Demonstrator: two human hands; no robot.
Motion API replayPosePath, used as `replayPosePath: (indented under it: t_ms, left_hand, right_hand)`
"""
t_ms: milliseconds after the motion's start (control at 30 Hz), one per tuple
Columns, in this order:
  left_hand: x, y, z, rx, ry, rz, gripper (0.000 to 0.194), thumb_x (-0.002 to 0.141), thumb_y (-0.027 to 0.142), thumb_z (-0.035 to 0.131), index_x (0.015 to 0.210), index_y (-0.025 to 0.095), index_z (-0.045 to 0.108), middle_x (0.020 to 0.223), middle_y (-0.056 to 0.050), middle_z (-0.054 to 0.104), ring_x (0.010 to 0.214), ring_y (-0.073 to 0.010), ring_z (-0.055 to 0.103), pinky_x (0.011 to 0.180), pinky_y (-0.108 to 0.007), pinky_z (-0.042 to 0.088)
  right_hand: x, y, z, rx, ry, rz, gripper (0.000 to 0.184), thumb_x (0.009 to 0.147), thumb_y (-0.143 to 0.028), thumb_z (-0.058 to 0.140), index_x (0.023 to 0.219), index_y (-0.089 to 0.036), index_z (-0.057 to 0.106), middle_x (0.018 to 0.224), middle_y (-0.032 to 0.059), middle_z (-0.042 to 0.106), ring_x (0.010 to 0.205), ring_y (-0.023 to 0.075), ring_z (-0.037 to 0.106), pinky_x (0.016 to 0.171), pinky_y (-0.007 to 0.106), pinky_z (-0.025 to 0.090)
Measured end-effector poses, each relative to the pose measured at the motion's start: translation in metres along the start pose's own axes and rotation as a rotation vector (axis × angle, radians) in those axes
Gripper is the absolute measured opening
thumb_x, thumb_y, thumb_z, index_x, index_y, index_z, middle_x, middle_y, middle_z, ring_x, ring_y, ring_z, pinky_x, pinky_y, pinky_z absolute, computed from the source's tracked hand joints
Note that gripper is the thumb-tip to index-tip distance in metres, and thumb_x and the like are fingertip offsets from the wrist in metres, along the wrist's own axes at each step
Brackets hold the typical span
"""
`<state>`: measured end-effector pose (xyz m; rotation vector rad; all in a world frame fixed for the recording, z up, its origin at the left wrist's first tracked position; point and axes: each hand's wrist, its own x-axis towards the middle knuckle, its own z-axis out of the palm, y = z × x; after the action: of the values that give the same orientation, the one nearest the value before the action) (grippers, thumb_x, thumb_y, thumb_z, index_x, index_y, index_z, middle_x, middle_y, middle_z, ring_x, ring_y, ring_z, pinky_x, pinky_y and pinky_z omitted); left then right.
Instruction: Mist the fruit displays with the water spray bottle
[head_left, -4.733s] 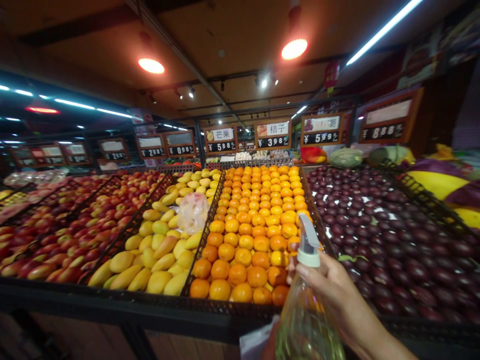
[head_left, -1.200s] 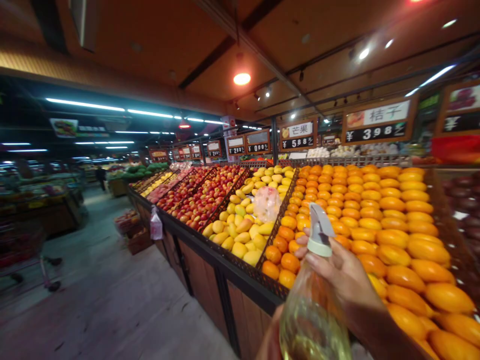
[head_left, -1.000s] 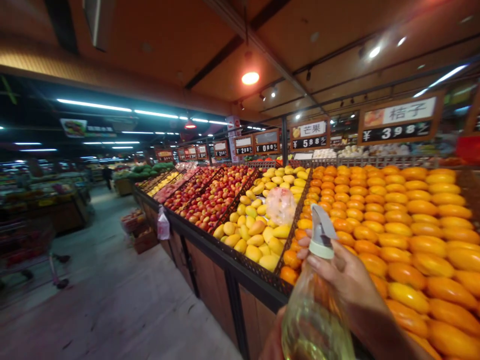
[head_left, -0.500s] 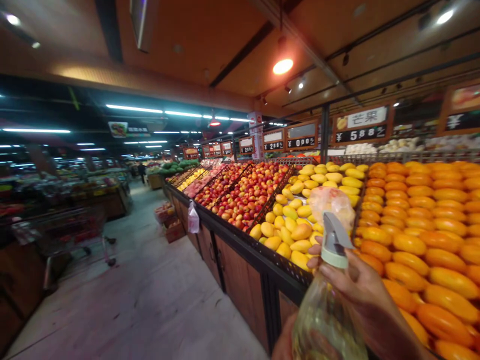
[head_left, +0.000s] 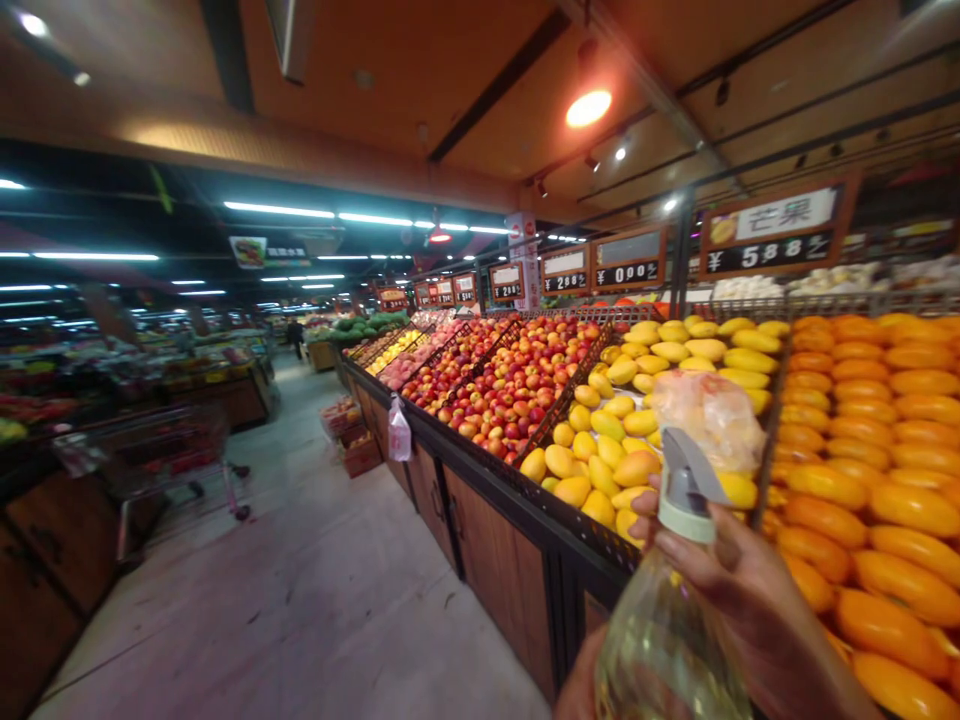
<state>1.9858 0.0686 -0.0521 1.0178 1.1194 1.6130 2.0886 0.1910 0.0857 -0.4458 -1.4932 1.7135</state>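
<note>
A clear bottle (head_left: 660, 640) with a pale green collar and a grey pour spout stands upright in both my hands, in front of the fruit display. My right hand (head_left: 765, 590) is closed round its neck, the thumb lying just below the collar and fingertips showing on the far side. At the bottom edge, my left hand (head_left: 579, 682) is against the lower left of the bottle; most of its fingers are hidden. The bottle looks yellowish, but I cannot tell how much liquid is in it. Behind the spout, a crumpled clear plastic bag (head_left: 709, 415) lies on yellow mangoes (head_left: 600, 460).
Orange mangoes (head_left: 900, 510) fill the right side, and red fruit (head_left: 510, 385) lies further along the sloping stand. A small plastic bag (head_left: 398, 430) hangs from its black edge. Crates (head_left: 358, 450) sit on the aisle floor (head_left: 315, 600). A shopping cart (head_left: 180, 450) stands left. A person (head_left: 295, 338) is far off.
The view has turned a little to the left, so the display and price signs sit further right. Both hands still hold the bottle, which appears slightly further right and lower.
</note>
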Motion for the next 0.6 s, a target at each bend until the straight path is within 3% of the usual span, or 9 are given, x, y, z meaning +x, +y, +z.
replayPosePath:
  t_ms: [100,200,333,500,600]
  left_hand:
    - [0.022,-0.009,-0.009,0.000,0.034,-0.049,0.047,0.083,0.051,0.066,0.114,0.015,0.065,0.118,-0.011,0.069,0.115,-0.0275,0.062,0.102,-0.054,0.047]
    - [0.036,-0.012,-0.009,0.012,0.142,-0.028,0.056,0.078,0.057,0.068,0.117,0.017,0.064,0.118,-0.011,0.069,0.116,-0.0298,0.061,0.104,-0.057,0.043]
    - [0.040,0.000,-0.007,0.034,0.284,0.057,0.072,0.066,0.061,0.077,0.121,0.018,0.064,0.121,-0.013,0.070,0.117,-0.0317,0.061,0.110,-0.054,0.037]
    - [0.056,0.037,-0.009,0.082,0.204,0.129,0.079,0.065,0.044,0.084,0.135,0.020,0.056,0.133,-0.012,0.065,0.124,-0.0315,0.059,0.113,-0.051,0.037]
    - [0.075,0.052,-0.011,0.084,0.112,0.135,0.059,0.082,0.043,0.071,0.133,0.018,0.055,0.135,-0.012,0.062,0.124,-0.0290,0.058,0.111,-0.056,0.040]
  right_hand:
    - [0.008,0.006,0.002,0.029,-0.010,-0.003,0.053,0.063,-0.048,0.089,0.105,-0.023,0.071,0.102,0.0060,0.077,0.100,0.0283,0.070,0.092,0.033,0.055]
    - [0.018,0.008,0.006,0.055,-0.022,-0.023,0.051,0.064,-0.047,0.089,0.106,-0.022,0.072,0.100,0.0070,0.076,0.099,0.0296,0.070,0.090,0.035,0.055]
    - [0.037,0.007,0.010,0.024,-0.017,-0.088,0.040,0.066,-0.048,0.087,0.094,-0.022,0.074,0.099,0.0069,0.075,0.099,0.0301,0.068,0.086,0.035,0.054]
    - [0.071,-0.001,0.005,0.050,-0.008,-0.184,0.038,0.067,-0.048,0.086,0.094,-0.024,0.073,0.094,0.0038,0.073,0.093,0.0254,0.067,0.084,0.032,0.054]
    - [0.092,-0.007,0.000,0.041,-0.018,-0.220,0.036,0.071,-0.046,0.084,0.096,-0.023,0.072,0.094,0.0042,0.074,0.097,0.0260,0.067,0.086,0.032,0.054]
